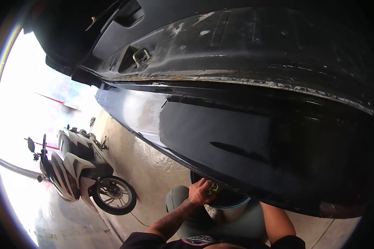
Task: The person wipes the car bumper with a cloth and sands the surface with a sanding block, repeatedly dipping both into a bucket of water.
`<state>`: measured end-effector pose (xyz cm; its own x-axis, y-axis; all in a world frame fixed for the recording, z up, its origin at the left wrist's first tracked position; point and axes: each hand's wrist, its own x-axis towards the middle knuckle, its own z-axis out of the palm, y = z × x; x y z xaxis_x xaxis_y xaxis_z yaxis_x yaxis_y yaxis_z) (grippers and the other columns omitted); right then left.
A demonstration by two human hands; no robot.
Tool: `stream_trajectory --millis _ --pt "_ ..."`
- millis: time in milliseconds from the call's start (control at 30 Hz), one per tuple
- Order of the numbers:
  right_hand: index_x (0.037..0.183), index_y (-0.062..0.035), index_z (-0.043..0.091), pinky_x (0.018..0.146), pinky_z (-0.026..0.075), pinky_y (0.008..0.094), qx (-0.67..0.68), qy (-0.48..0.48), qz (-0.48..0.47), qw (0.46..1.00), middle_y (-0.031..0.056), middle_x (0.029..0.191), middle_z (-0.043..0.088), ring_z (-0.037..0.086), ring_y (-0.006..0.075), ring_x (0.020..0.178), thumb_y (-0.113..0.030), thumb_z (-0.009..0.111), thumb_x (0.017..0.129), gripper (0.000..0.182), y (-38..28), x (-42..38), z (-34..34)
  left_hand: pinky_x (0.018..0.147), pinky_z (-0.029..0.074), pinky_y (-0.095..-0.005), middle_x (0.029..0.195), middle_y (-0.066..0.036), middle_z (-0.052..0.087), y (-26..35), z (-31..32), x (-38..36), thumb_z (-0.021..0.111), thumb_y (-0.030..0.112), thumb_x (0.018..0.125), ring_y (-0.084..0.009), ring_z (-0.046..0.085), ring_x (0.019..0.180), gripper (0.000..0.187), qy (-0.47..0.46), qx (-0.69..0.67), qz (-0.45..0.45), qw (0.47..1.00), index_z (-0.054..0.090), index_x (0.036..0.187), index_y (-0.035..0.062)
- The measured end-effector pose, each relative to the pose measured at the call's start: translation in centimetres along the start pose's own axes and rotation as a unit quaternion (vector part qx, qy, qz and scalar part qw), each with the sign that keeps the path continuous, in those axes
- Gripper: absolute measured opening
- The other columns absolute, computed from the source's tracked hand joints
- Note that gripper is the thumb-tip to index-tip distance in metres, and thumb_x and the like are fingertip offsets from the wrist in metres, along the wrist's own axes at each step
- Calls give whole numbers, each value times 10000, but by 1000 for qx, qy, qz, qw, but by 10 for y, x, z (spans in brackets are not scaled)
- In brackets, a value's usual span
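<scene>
Left hand [200, 191], half closed, by which a crumpled yellow-green piece [213, 188] is held at the fingertips.
Beside it, a dark, teal-rimmed container [238, 205] is partly covered by a glossy black curved panel [212, 128]; the right hand is hidden.

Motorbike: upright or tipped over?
Upright: the motorbike has its front wheel on the floor, with its mirror raised above.

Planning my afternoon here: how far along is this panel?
Partway, I'd judge. The dull patch looks already worked. The left hand grips a greenish wad by a dark container; the right hand is hidden. Probably left: the dark streak on the patch and the glossy area beside it.
</scene>
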<state>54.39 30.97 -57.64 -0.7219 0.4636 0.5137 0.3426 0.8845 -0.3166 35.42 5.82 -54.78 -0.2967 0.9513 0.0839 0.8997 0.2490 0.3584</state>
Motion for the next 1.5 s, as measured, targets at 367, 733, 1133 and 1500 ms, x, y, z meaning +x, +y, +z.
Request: stream_trajectory --millis 367,733,1133,1500 --pt "1308 -21 672 1090 504 487 -37 40 -31 998 208 1387 638 639 397 1240 -308 709 976 440 3 -4 15 726 578 -448 1002 -90 643 2 -2 3 866 319 637 -343 706 862 697 16 -54 -26 998 664 1280 144" --pt "1363 -13 644 1115 483 491 14 -9 -38 999 213 1409 623 624 402 1269 -338 738 983 509 -5 10 11 749 592 -446 1064 -75 660 9 -10 5 855 332 667 -334 713 899 698 1 -80 -66 995 656 1319 185" --pt "1332 -90 686 1066 495 490 -10 -28 -7 1000 177 1332 687 642 398 1230 -383 788 923 513 -5 8 13 748 597 -437 1054 -67 681 9 -10 5 847 305 650 -319 723 887 647 34 -103 -55 993 690 1264 174" --pt "1370 -125 658 1104 482 485 33 -59 35 997 154 1375 654 632 375 1260 -441 755 936 545 -4 -3 25 749 583 -442 996 -77 666 13 -10 7 832 296 652 -320 714 880 576 54 -98 -59 992 699 1194 150"
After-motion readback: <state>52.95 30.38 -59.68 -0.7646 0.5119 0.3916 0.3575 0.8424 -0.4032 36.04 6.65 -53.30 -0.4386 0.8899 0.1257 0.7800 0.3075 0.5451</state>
